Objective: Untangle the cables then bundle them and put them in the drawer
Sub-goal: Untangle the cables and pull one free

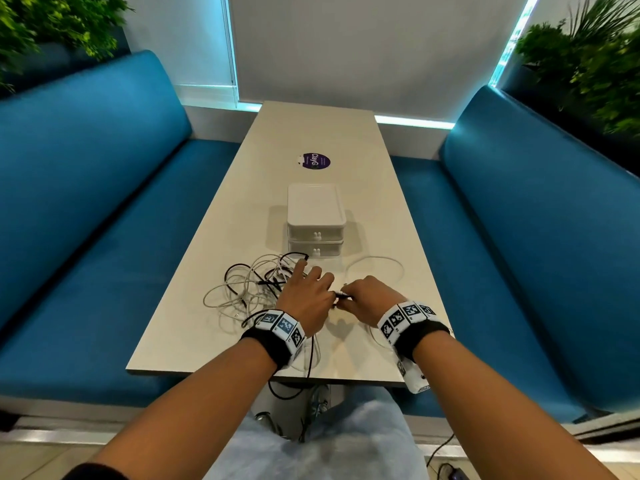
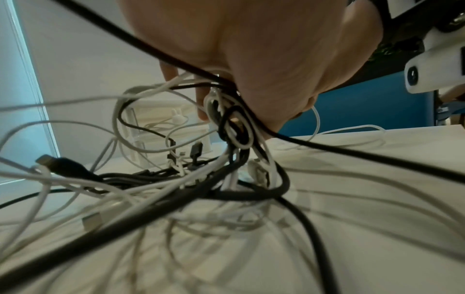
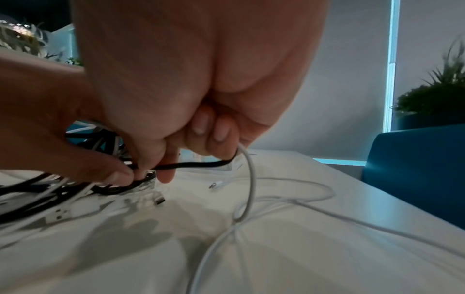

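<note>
Both hands, left hand (image 1: 304, 296) and right hand (image 1: 366, 296), pinching black cable (image 3: 193, 165) between them

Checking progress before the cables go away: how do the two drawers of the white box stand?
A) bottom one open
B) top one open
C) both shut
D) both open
C: both fronts of the white box sit flush, and the cables lie on the table.

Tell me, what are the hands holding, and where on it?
Both hands pinch a black cable: the right hand curls round a middle stretch, and the left hand pinches it close by, next to the tangle.
</note>
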Tool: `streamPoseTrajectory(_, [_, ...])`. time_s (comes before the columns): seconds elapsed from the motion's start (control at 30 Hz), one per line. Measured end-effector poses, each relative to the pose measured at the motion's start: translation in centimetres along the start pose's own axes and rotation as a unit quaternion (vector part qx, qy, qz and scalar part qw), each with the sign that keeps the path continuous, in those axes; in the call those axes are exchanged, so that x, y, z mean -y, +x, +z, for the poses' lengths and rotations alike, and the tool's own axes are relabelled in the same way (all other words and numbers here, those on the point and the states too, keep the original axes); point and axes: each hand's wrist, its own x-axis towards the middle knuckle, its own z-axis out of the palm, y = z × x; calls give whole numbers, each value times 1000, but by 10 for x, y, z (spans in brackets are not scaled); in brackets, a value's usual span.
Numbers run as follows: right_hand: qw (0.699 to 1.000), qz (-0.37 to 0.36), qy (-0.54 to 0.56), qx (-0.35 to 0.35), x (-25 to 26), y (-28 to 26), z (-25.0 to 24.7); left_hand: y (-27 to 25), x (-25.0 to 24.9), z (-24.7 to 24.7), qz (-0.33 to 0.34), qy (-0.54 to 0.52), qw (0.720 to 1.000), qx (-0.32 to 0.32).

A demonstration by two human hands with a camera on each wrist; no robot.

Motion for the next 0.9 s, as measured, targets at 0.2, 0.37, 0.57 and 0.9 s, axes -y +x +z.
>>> streamPoseTrajectory(0.2, [999, 32, 3, -26, -16, -3, -4, -1, 7, -6, -23, -18, 1000, 8])
streamPoseTrajectory(0.37, [998, 54, -9, -28, -13, -9, -1, -1, 8, 1, -73, -139, 988, 9])
streamPoseTrajectory(0.57, [997, 69, 16, -26, -9, -13, 9, -9, 20, 10, -100, -283, 953, 22])
streamPoseTrajectory(0.9, [994, 103, 41, -15, -18, -10, 6, -4, 40, 9, -54, -160, 985, 18])
